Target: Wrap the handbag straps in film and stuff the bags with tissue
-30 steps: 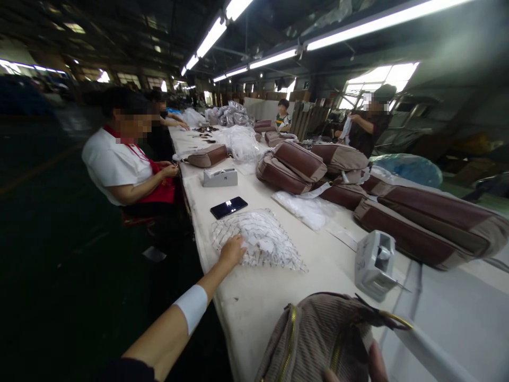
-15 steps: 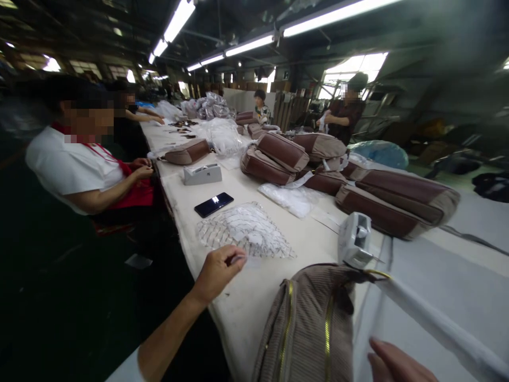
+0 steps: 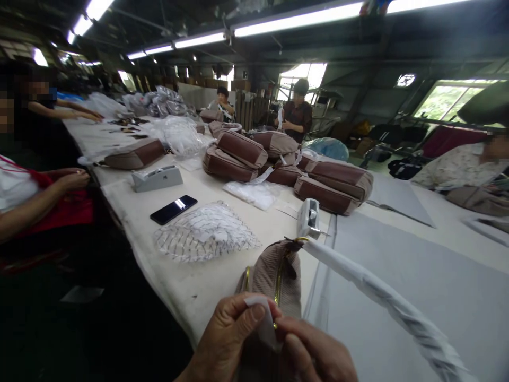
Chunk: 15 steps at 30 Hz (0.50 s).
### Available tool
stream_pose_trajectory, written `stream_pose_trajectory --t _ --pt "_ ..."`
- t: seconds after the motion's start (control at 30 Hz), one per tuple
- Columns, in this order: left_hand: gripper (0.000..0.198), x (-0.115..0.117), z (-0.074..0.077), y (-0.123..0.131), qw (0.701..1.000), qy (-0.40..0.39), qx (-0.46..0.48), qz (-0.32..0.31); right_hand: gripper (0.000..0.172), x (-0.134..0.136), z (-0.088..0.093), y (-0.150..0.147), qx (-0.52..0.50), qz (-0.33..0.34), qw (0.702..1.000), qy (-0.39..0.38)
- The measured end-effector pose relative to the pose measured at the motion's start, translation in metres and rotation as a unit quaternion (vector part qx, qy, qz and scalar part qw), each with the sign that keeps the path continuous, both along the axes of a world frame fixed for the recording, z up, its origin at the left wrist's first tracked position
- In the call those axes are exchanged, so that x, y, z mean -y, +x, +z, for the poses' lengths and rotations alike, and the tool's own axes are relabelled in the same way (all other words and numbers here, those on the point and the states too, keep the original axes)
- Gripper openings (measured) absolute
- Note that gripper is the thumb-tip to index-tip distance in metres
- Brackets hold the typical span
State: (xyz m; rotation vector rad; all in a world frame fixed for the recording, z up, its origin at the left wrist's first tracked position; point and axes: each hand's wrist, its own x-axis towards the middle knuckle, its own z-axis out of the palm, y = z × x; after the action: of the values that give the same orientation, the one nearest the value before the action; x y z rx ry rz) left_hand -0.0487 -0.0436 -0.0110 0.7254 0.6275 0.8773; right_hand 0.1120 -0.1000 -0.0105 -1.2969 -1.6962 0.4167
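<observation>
My left hand (image 3: 222, 334) is closed, pinching a small white paper-like strip (image 3: 264, 321) between thumb and forefinger. Beside it, my right hand (image 3: 318, 347) is closed too, its fingertips by a small gold piece of metal at the strip's edge; what they grip is hidden. Both hands are over a taupe ribbed bag (image 3: 262, 270) with gold zips, which they partly cover. From the bag's gold ring a handle wrapped in white (image 3: 369, 281) curves off to the right.
Past the bag stand a tape dispenser (image 3: 308, 217), a netted clear bag (image 3: 207, 233), a black phone (image 3: 174, 209) and a second dispenser (image 3: 157, 179). Brown and taupe bags (image 3: 234, 154) are piled farther back. Co-workers sit or stand around the table (image 3: 147, 265).
My left hand has come back from beside the netted bag, bringing the white strip over the taupe bag. My right hand has moved in to meet it. The view has swung right.
</observation>
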Motion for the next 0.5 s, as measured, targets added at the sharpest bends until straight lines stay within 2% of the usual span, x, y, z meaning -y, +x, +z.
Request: stream_pose_trajectory --t 0.07,0.13,0.2,0.23,0.27,0.3,0.37,0.43,0.5 --pt "0.033 -0.006 0.001 -0.004 0.997 0.02 -0.071 0.01 0.038 -0.023 0.015 0.033 0.151 -0.006 0.984 0.098" --pt "0.04 -0.017 0.002 -0.008 0.99 0.045 -0.131 0.006 0.047 -0.053 0.027 0.062 0.317 0.014 0.938 0.138" --pt "0.042 -0.03 0.001 -0.011 0.986 0.072 -0.151 0.001 0.056 -0.082 0.033 0.081 0.441 0.066 0.886 0.129" --pt "0.04 -0.036 0.0 -0.011 0.985 0.083 -0.152 0.004 0.058 -0.094 0.033 0.086 0.473 0.094 0.868 0.115" --pt "0.036 -0.041 -0.001 -0.012 0.984 0.091 -0.151 0.007 0.058 -0.103 0.031 0.088 0.481 0.119 0.863 0.1" --pt "0.031 -0.046 -0.003 -0.012 0.983 0.098 -0.157 0.012 0.057 -0.109 0.029 0.088 0.464 0.14 0.871 0.085" --pt "0.024 -0.052 -0.007 -0.014 0.974 0.123 -0.187 0.026 0.05 -0.115 0.024 0.084 0.365 0.165 0.915 0.052" --pt "0.019 -0.055 -0.009 -0.016 0.954 0.175 -0.24 0.038 0.037 -0.114 0.02 0.078 0.198 0.179 0.964 -0.013" --pt "0.017 -0.057 -0.008 -0.017 0.917 0.254 -0.304 0.048 0.029 -0.112 0.017 0.074 0.042 0.182 0.979 -0.081"
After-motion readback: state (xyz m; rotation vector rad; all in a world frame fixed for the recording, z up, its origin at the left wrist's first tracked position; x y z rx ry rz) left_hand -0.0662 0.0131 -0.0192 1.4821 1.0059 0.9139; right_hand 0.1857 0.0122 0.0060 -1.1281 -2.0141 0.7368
